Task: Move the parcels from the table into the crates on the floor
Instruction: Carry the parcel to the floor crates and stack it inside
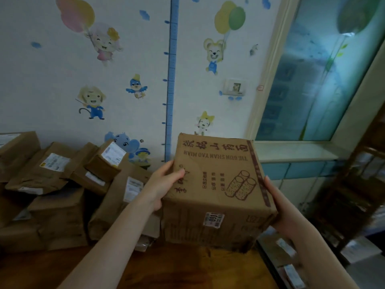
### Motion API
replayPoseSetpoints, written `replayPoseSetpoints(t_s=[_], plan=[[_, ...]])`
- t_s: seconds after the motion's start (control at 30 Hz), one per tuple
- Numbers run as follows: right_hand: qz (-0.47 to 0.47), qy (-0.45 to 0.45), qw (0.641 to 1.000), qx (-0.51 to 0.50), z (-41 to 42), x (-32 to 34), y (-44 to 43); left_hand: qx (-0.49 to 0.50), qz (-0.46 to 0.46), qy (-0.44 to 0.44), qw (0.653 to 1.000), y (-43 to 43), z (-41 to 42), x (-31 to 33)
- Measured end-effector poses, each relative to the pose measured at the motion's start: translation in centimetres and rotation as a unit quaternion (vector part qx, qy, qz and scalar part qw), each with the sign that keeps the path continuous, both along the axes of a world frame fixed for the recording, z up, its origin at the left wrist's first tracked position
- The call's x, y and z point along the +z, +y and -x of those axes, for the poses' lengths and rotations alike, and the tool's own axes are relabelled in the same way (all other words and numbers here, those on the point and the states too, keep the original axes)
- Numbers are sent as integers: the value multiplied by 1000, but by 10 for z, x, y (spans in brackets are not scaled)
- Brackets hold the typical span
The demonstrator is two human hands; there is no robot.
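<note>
The box [216, 184] is hanging over the desk's [166, 272] right edge, seemingly clear of the top. The left hand [164, 184] is clamping its upper left edge, thumb over the top. The right hand [279, 207] is pressing flat vs. the right face low down, fingers looking straight. It's looking like stiff card, a bit dented, prob. mid-weight & not slippery, so gripping opp. faces low w/ support near the bottom is seeming safest. More parcels [58, 184] are piling up on the desk to the left, & labelled packs [289, 270] are showing lower right past the desk edge, too blurred to make out a crate.
</note>
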State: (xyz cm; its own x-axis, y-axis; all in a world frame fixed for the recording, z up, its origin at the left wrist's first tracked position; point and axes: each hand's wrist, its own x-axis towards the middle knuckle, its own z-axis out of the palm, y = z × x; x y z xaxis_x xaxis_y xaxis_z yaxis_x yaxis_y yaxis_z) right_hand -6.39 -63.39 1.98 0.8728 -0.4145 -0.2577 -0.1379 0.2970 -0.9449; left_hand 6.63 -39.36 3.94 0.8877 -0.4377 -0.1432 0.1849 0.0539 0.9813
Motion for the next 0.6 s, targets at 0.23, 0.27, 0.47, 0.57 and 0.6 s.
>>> replayPoseSetpoints(t_s=[0.23, 0.27, 0.47, 0.57, 0.6], plan=[[-47, 28, 996, -75, 60, -10, -80, -38, -4, 1, 999, -81, 51, -5], [-61, 33, 994, -83, 68, -14, -90, -35, -8, -10, 999, -91, 59, -7], [-112, 53, 984, -130, 113, -33, -138, -36, -33, -13, 999, -153, 94, -27], [-131, 57, 977, -160, 133, -45, -167, -65, -62, -1, 996, -186, 103, -38], [-140, 60, 974, -169, 141, -51, -181, -80, -67, -1, 995, -204, 106, -43]])
